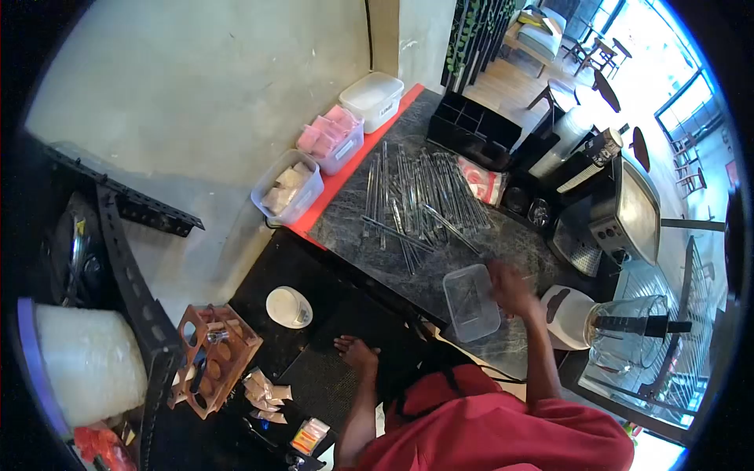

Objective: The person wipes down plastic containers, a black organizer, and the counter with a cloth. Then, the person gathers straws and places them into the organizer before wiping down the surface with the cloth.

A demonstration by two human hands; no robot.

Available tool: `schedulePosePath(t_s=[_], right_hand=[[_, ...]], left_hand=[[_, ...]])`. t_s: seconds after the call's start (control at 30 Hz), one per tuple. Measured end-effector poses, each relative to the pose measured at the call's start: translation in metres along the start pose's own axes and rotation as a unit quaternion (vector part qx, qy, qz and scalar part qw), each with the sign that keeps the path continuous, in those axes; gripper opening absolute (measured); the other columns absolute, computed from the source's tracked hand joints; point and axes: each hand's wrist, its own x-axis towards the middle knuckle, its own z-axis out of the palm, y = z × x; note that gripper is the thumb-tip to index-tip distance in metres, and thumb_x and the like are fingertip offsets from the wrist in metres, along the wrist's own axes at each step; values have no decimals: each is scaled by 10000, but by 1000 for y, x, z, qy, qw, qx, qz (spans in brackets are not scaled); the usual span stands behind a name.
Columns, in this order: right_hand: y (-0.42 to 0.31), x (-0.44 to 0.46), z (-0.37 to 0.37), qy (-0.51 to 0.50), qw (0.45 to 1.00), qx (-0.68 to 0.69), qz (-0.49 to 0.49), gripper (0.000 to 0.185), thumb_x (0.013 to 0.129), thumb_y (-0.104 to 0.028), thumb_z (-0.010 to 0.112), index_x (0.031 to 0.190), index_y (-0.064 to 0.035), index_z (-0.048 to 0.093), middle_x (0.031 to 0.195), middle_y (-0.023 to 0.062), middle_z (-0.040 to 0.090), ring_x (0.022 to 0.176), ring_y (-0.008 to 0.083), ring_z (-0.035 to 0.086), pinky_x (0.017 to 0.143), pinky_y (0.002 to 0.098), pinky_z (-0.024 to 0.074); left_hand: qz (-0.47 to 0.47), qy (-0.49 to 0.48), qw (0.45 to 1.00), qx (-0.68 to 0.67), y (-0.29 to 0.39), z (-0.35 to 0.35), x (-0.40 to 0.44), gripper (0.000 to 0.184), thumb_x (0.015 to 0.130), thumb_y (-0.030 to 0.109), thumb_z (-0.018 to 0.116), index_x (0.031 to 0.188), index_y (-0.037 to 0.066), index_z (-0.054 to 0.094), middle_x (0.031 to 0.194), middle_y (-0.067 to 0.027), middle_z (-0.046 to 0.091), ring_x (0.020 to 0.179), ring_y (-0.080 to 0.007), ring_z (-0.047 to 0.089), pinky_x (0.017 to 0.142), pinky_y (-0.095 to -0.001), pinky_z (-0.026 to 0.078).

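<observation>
My left hand point(357, 352) rests low over the black counter with its fingers stretched out and nothing in it. Blurred by motion, my right hand point(514, 290) is at the right edge of a clear plastic container point(473, 304) on the dark stone counter. Whether its fingers grip the rim cannot be made out. Many clear-wrapped straws point(424, 188) lie spread on the stone beyond the container, some crossing others. A small white round-cornered device point(289, 307) sits on the black counter, up and left of my left hand.
Along the wall stand tubs of pink packets point(330, 133) and beige packets point(289, 187), plus a white lidded tub point(372, 100). A black organizer point(471, 129) is at the back. To the right are a metal appliance point(624, 212) and a blender point(569, 318). A wooden holder point(214, 357) stands left.
</observation>
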Motion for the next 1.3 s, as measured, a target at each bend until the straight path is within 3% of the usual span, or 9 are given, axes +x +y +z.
schedulePosePath(t_s=[0.1,0.23,0.3,0.4,0.5,0.73,0.83,1.2,1.3], right_hand=[[-20,-24,20,207,975,-77,-7,659,684,-154,661,1317,-134,481,1288,103,505,1116,383,503,843,559,437],[-25,-30,-1,199,977,-70,23,569,735,-101,619,1292,-112,506,1173,140,601,1051,380,571,800,537,474],[-6,-17,-16,146,982,122,-17,489,774,-72,592,1259,-75,532,994,182,670,904,409,631,754,518,503],[-49,8,-106,55,955,290,-25,547,823,-38,588,1354,-46,456,902,194,666,800,274,664,731,396,523],[-76,83,-148,201,897,357,-168,808,816,-3,581,1506,-117,177,988,157,633,810,181,607,707,327,494],[-129,311,-197,115,929,353,-1,256,802,-90,562,970,91,630,851,241,697,724,346,711,664,402,585],[-138,380,-181,155,969,193,25,259,774,-105,577,875,127,633,773,259,683,619,296,708,522,387,593],[-133,437,-162,75,985,147,44,135,736,6,514,658,96,578,646,188,649,515,264,667,398,383,521],[-131,446,-159,7,995,96,40,169,736,-7,521,786,100,643,738,205,687,570,259,689,449,394,532]], left_hand=[[18,11,1000,-11,-6,0,-4,1236,668,455,825,1418,-196,89,1472,-429,134,1395,-516,204,1108,-558,278],[18,40,999,31,-8,6,-9,1243,655,537,817,1446,-144,140,1511,-354,167,1404,-454,245,1066,-486,384],[25,45,998,35,-14,17,-7,1245,659,546,811,1446,-144,139,1511,-354,163,1407,-452,238,1057,-484,396],[31,26,999,17,-12,4,-10,1238,670,532,804,1437,-160,122,1495,-386,154,1403,-478,224,1069,-513,363],[27,3,1000,-1,-7,-6,-9,1221,678,508,801,1429,-172,119,1478,-413,157,1395,-498,226,1087,-537,327],[4,14,1000,13,-3,-10,1,1188,687,499,799,1430,-164,151,1486,-392,176,1400,-484,231,1099,-533,318],[0,-4,1000,-19,-9,4,17,1279,641,537,816,1427,-180,106,1502,-389,116,1417,-493,157,1110,-563,272],[-17,-31,998,-44,-2,-14,22,1190,700,421,815,1439,-165,89,1506,-390,93,1428,-490,114,1139,-552,221],[-16,-31,998,-46,-2,-16,22,1187,707,423,811,1439,-164,86,1506,-389,93,1430,-489,106,1142,-555,211]])
